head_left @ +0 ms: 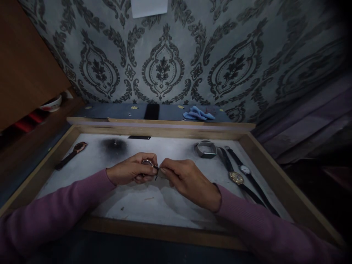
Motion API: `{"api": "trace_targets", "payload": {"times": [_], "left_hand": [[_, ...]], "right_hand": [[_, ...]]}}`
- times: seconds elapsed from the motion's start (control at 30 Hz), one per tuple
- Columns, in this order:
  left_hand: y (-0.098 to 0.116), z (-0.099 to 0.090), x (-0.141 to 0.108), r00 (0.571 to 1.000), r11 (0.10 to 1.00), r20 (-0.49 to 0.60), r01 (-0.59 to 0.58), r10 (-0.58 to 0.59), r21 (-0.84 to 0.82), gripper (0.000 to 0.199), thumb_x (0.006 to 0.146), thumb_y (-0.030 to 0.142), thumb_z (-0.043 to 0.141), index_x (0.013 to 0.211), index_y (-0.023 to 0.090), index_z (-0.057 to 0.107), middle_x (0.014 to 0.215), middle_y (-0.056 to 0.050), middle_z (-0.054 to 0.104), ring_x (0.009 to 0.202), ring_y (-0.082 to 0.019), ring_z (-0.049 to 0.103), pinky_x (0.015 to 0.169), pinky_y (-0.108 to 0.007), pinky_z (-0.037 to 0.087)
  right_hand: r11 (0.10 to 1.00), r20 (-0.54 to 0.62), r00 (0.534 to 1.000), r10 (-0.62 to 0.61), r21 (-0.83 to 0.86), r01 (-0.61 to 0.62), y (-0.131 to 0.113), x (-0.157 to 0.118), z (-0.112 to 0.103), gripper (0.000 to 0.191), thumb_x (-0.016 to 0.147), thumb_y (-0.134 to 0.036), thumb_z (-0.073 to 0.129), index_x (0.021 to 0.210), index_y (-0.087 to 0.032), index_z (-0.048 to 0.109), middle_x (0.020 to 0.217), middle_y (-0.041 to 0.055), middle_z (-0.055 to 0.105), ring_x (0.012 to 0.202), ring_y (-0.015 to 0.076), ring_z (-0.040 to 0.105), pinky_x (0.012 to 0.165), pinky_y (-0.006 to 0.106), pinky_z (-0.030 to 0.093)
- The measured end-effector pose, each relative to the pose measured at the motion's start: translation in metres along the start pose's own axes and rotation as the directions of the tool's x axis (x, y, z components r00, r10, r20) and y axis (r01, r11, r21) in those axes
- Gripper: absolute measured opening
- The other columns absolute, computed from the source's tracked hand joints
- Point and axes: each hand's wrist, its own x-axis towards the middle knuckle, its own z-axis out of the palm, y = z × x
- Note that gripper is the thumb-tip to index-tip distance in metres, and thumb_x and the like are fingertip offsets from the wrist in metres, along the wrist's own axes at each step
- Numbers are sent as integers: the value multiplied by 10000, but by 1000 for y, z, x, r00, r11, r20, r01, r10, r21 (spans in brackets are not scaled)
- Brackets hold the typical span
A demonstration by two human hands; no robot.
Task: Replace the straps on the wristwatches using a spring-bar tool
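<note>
I have the left hand (pixel 134 170) gripping the watch (pixel 147 161) above the wooden tray's (pixel 143 231) middle, likely to steady its round, shiny-rimmed case. The right hand's (pixel 189 179) fingers pinch together just beside it; what they hold, I can't tell. A dark-strapped gold watch (pixel 236 178) lies near the right edge.

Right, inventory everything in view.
Wallpaper: 1, grey, background
Cabinet: 1, brown, left
Bowl: 1, whitish, left
Blurred shape: 1, red, left
Panel: 1, white, top
Fabric: 1, purplish, right
Table: 1, dark blue, centre
Tray: 1, brown, on table
Slab: 1, black, behind tray
Cloth: 1, blue, behind tray
Strip: 1, black, tray back
Looped band: 1, grey, tray right
Strapped watches: 3, dark straps, one left, two right
Held watch: 1, silvery, centre
Sleeves: 2, purple, either side
Left grip: 1, bare, holding watch
Right grip: 1, bare, by watch
</note>
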Motion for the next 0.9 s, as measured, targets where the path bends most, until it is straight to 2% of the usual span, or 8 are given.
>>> {"api": "trace_targets", "payload": {"times": [0.47,0.77,0.9], "left_hand": [[1,4,-1,1000,998,-29,-1,2,56,197,758,206,607,752,196,410,476,98,409,387,-28,221,381,-151,136],[-5,-1,0,999,999,31,-7,9,-54,228,762,230,645,774,196,420,486,105,380,389,-26,198,380,-152,111],[-6,-1,-1,999,994,32,25,-21,-102,246,745,232,676,774,189,435,501,106,372,389,-22,204,382,-153,122]], "right_hand": [[999,7,1000,-29,-16,29,3,0,3,221,942,-135,428,759,-156,550,539,-30,533,477,88,501,511,203,353],[998,0,998,-58,-23,58,-1,0,-2,209,940,-124,426,777,-158,554,544,-30,540,485,91,523,526,203,368],[997,-2,997,-72,-13,71,0,-1,-2,207,946,-137,430,782,-161,554,566,-28,543,497,91,533,524,199,371]]}}
